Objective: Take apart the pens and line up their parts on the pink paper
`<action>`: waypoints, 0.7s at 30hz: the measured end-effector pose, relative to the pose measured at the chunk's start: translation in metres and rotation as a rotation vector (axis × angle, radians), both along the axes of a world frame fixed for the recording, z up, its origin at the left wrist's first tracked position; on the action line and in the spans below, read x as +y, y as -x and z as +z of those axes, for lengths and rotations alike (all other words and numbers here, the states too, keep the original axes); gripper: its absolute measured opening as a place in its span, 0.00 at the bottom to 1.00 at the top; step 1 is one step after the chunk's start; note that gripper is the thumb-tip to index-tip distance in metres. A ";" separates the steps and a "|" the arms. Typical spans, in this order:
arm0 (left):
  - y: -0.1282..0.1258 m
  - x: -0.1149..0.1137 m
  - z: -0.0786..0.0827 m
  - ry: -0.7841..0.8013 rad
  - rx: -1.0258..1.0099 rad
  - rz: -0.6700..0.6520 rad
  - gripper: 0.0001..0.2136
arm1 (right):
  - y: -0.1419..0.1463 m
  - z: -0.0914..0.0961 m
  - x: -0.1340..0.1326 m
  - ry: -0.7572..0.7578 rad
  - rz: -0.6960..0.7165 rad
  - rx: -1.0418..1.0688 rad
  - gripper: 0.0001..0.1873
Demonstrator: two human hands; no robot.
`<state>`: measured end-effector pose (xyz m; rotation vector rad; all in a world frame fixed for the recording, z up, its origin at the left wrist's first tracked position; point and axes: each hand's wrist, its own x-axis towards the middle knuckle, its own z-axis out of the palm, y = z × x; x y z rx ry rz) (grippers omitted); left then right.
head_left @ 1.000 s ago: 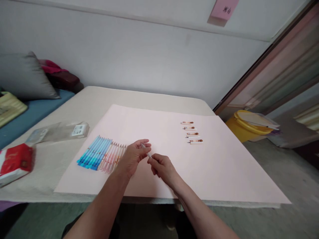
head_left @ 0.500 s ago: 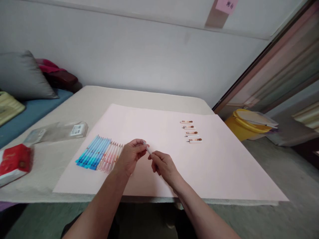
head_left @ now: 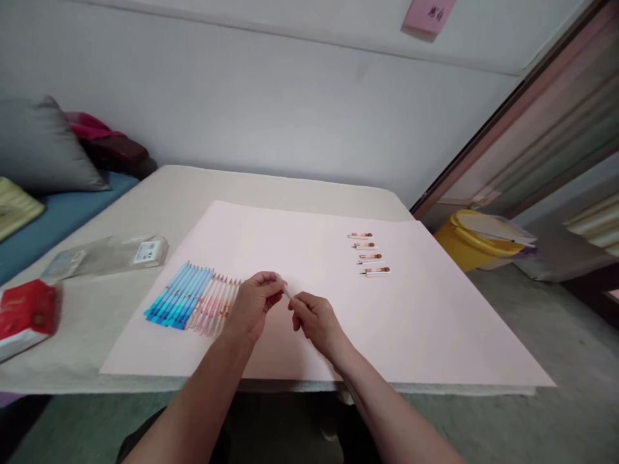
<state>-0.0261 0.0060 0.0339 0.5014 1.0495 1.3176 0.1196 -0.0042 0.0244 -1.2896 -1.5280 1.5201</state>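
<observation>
red packet [head_left: 24, 316], soft, far left of hands | clear plastic wrapper [head_left: 104, 255] | row of slim blue and pink pens [head_left: 193, 298] just left of left hand [head_left: 254, 306] | both hands pinch thin white pen [head_left: 287, 292] between them | right hand [head_left: 314, 319] fingers closed | smooth pink paper [head_left: 435, 328] beneath

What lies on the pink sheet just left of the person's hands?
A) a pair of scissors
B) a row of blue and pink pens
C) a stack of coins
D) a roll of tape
B: a row of blue and pink pens lies side by side on the pink sheet, just beside the left hand.
</observation>
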 end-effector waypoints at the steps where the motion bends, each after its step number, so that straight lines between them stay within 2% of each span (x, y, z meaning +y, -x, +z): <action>1: 0.001 0.001 0.000 0.000 -0.003 0.008 0.10 | 0.000 0.001 0.000 0.031 0.005 0.036 0.14; 5: 0.009 0.005 0.001 0.023 -0.020 0.065 0.11 | -0.002 0.008 -0.002 0.145 0.039 0.175 0.23; 9: 0.018 0.008 0.001 0.049 -0.045 0.092 0.11 | -0.002 0.010 -0.002 0.197 0.065 0.244 0.26; 16: 0.025 0.010 0.004 0.038 -0.068 0.152 0.09 | -0.002 0.007 -0.001 0.210 0.131 0.213 0.14; 21: 0.029 0.010 0.008 0.033 -0.066 0.148 0.08 | -0.002 0.005 0.000 0.201 0.150 0.157 0.12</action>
